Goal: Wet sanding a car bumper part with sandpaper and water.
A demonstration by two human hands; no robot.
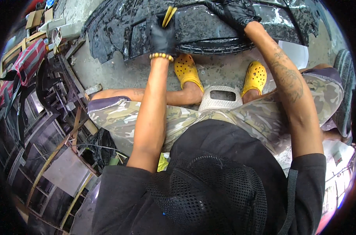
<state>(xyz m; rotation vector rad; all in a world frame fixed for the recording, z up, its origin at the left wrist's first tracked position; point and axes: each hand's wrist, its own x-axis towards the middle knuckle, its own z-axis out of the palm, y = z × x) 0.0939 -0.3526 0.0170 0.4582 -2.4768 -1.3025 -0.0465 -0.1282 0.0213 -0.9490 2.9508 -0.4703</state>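
In front of me lies a large black panel (199, 24), wet and shiny, with raised ribs and a ragged left edge; it looks like a vehicle's plastic part. My left hand (161, 37), in a black glove with a beaded bracelet at the wrist, is over the panel's left half. It is closed around a yellow tool (169, 16) whose two slim prongs, perhaps plier handles, stick up from it. Farther right, my right hand (238, 15) wears a loose, wrinkled black glove against the panel's far middle. Its fingers blend into the black surface, so their grip is unclear.
Between my feet in yellow clogs (187, 70) is a pale plastic stool (221, 105) under me. Metal frames and scrap (48, 156) crowd the left side, with a red striped bag (31, 62) above. A tyre (345, 86) stands at the right, and a white sheet (297, 54) lies near the panel.
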